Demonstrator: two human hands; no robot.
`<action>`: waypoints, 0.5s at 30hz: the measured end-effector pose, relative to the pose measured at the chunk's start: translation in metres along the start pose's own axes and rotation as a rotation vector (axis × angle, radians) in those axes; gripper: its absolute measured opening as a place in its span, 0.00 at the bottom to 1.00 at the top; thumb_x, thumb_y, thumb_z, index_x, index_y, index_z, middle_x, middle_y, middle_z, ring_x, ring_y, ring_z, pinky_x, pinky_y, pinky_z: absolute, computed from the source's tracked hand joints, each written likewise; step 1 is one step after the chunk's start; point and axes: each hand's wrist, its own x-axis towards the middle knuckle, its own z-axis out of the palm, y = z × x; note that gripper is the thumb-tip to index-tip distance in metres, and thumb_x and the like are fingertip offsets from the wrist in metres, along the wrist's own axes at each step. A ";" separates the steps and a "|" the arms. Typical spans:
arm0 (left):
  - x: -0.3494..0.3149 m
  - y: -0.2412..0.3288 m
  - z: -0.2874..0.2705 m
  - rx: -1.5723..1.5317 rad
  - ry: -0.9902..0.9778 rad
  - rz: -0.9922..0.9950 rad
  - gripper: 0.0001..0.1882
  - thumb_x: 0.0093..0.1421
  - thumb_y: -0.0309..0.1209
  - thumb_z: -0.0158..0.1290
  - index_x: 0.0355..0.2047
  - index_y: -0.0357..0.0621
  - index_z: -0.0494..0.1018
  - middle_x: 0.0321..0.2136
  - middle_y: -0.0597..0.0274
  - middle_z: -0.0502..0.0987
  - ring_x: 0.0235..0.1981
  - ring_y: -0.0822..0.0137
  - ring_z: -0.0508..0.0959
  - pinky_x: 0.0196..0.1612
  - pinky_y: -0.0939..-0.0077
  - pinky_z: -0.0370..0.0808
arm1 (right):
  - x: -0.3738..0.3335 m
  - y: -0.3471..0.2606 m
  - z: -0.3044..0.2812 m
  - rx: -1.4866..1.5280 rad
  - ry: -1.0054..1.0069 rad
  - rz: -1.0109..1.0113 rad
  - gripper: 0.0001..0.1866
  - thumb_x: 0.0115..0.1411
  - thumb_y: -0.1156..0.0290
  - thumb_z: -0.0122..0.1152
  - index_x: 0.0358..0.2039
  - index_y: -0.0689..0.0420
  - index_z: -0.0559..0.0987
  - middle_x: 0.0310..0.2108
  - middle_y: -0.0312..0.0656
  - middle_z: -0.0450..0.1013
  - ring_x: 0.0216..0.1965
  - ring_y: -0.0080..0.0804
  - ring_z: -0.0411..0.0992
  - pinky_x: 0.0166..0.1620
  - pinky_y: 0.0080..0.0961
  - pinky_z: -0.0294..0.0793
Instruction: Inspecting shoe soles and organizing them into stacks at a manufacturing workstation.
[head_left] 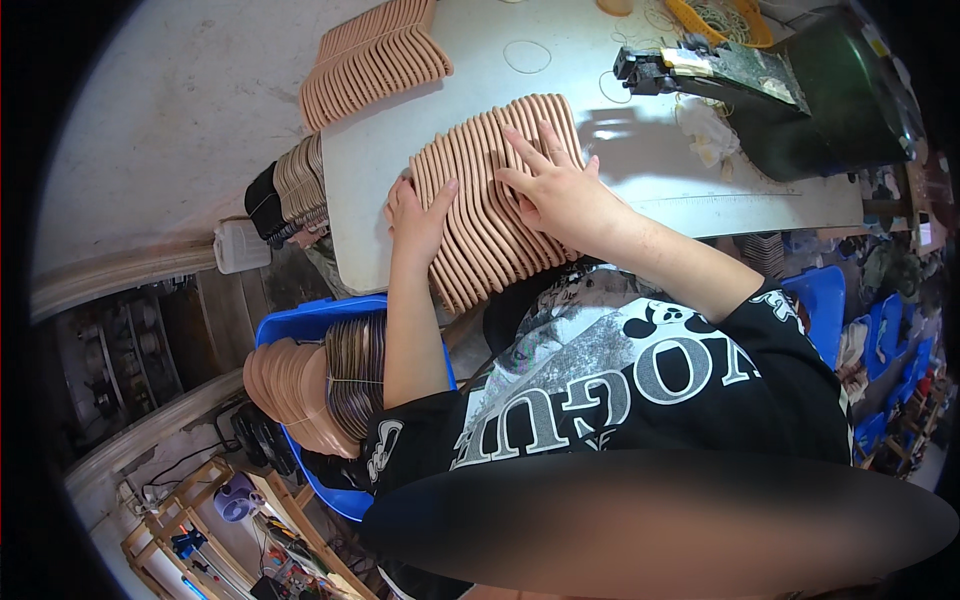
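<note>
A long row of tan insoles [480, 215], standing on edge and packed side by side, sits on the white table [370, 240] in front of me. My left hand [415, 218] grips the left end of the row, fingers curled over the outer side and thumb along the top. My right hand [560, 190] rests on the right part of the row with its fingers spread over the upper edges. The undersides of the insoles are hidden.
Another tan insole bundle [375, 60] lies at the table's far left. A dark green machine [830, 100] stands at the right, near a yellow basket [730, 20] of rubber bands. Beside my left arm, a blue bin [300, 315] holds tied insole stacks [300, 390].
</note>
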 end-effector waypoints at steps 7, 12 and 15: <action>-0.001 0.003 0.000 0.012 -0.007 -0.009 0.51 0.54 0.62 0.51 0.62 0.31 0.53 0.65 0.43 0.50 0.66 0.45 0.47 0.65 0.46 0.43 | 0.003 0.001 -0.007 0.010 -0.100 -0.019 0.23 0.59 0.64 0.54 0.56 0.48 0.70 0.69 0.44 0.44 0.69 0.57 0.42 0.51 0.76 0.62; -0.001 0.004 0.001 -0.007 0.004 -0.011 0.49 0.55 0.62 0.50 0.62 0.31 0.54 0.65 0.43 0.50 0.66 0.45 0.47 0.65 0.46 0.43 | 0.009 0.001 0.002 0.074 -0.095 0.000 0.24 0.57 0.58 0.56 0.54 0.49 0.72 0.67 0.46 0.49 0.68 0.55 0.44 0.52 0.81 0.53; -0.002 0.003 0.001 -0.015 0.012 -0.007 0.49 0.55 0.61 0.50 0.62 0.31 0.54 0.64 0.43 0.51 0.66 0.45 0.48 0.65 0.46 0.43 | 0.009 -0.007 -0.004 0.128 -0.105 0.042 0.25 0.56 0.55 0.58 0.53 0.51 0.72 0.66 0.46 0.51 0.68 0.54 0.44 0.54 0.82 0.48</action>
